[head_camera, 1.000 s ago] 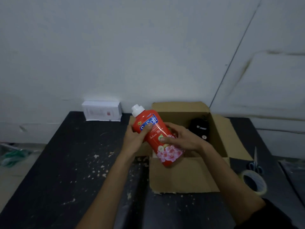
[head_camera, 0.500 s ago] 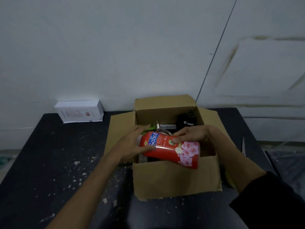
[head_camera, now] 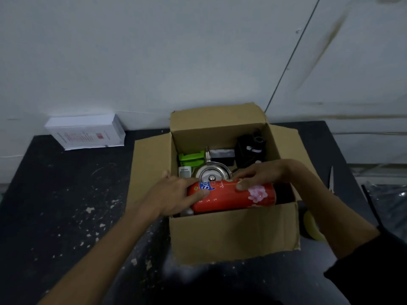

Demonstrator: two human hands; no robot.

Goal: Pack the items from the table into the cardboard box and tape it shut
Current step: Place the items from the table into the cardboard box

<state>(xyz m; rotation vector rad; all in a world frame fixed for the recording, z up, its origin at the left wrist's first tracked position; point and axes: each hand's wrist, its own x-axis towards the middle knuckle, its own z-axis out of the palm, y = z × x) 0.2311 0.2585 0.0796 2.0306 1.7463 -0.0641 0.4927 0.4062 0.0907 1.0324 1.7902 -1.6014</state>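
Inside the cardboard box (head_camera: 233, 236), both hands grasp the red bottle (head_camera: 231, 198) lying sideways (cap end left): left hand (head_camera: 174, 199) wraps its neck, right hand (head_camera: 262, 175) pinches the body. Kettle (head_camera: 210, 175) sits just behind; table (head_camera: 66, 216) underneath.

A white carton (head_camera: 86, 134) with red print is seen at the far left corner of the black table (head_camera: 66, 216), set against a pale wall (head_camera: 154, 51). Pale specks (head_camera: 89, 209) are scattered over the table's left half, toward its near edge. A thin dark line (head_camera: 293, 53) is drawn slantwise down the wall to the table's far edge. A brownish streak (head_camera: 330, 38) is smeared on the wall to the right of that line. Beyond the table's right edge, crumpled dark plastic sheeting (head_camera: 389, 201) is visible.
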